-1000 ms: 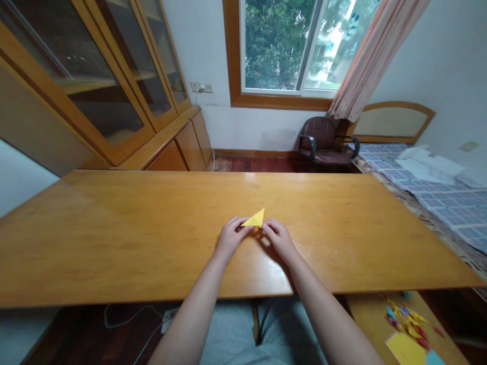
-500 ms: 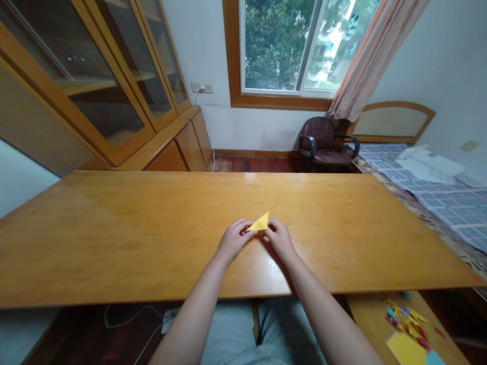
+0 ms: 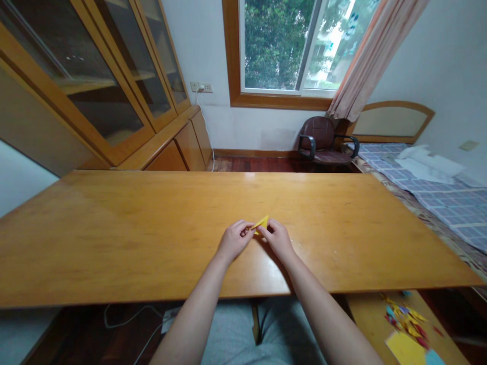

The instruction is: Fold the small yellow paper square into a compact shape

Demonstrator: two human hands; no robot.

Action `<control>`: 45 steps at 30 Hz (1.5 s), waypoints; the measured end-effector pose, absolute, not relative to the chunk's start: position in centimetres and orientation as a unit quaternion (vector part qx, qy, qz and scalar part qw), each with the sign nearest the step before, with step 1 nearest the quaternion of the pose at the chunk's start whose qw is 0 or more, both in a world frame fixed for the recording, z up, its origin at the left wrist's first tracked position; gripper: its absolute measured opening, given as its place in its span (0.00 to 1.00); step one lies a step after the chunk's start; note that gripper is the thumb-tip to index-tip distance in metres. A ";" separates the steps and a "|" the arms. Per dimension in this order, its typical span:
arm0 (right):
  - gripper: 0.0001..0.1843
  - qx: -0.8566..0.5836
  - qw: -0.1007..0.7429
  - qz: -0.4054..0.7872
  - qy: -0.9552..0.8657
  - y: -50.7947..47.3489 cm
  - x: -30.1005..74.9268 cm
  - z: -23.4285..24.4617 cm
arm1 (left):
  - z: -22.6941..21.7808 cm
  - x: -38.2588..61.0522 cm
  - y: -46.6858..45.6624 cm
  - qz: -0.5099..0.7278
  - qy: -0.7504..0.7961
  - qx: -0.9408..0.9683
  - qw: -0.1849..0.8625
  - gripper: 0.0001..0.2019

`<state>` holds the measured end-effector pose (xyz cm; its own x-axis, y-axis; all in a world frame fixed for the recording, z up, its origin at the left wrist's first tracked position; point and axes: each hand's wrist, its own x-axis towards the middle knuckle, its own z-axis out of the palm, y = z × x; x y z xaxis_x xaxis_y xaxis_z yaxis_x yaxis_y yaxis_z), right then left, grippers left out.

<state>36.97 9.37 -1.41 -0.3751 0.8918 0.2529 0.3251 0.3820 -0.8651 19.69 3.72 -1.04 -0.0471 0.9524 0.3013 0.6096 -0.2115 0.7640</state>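
Observation:
A small folded piece of yellow paper [image 3: 261, 222], roughly triangular, is held between my two hands just above the wooden table [image 3: 144, 238]. My left hand [image 3: 235, 240] pinches its left corner between thumb and fingers. On the other side, my right hand [image 3: 279, 237] grips the right part, its thumb lying across the near face of the paper. The fingers behind the paper are partly hidden.
Below the table's right front edge, a lower wooden surface [image 3: 367, 317] bears yellow paper sheets [image 3: 405, 349] and a pile of colourful scraps [image 3: 409, 322]. An office chair [image 3: 321, 139] stands under the window, beside a bed [image 3: 437, 187]. A glass-fronted cabinet [image 3: 148, 126] is at the left.
My right thumb has moved left onto the near face of the yellow paper. The paper has tilted and its top point sits slightly lower; both hands stay in about the same place.

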 end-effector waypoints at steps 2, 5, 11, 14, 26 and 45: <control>0.11 -0.389 0.363 0.368 -0.762 9.3 36.9 -1.4 | -1.0 19.7 3.7 0.420 0.599 0.651 0.203 0.08; 0.11 -0.372 0.336 0.345 -0.793 9.1 36.7 -1.4 | -0.9 19.6 3.8 0.424 0.606 0.643 0.199 0.08; 0.12 -0.361 0.316 0.322 -0.816 9.1 36.8 -1.7 | -1.3 19.2 4.1 0.440 0.633 0.610 0.185 0.16; 0.12 -0.366 0.338 0.342 -0.797 9.1 36.9 -1.3 | -1.3 19.0 4.1 0.466 0.628 0.573 0.245 0.15; 0.14 -0.363 0.434 0.491 -0.663 9.0 37.2 -2.1 | -1.3 18.6 4.1 0.551 0.560 0.464 0.409 0.11; 0.10 -0.330 0.438 0.398 -0.735 9.0 37.3 -0.9 | -2.0 18.4 4.4 0.572 0.547 0.445 0.420 0.16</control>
<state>37.34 9.00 -0.89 -0.3993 0.8340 0.3808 0.1366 0.4648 -0.8748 18.43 4.39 -2.00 -0.2515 0.9665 0.0505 0.0069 -0.0504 0.9987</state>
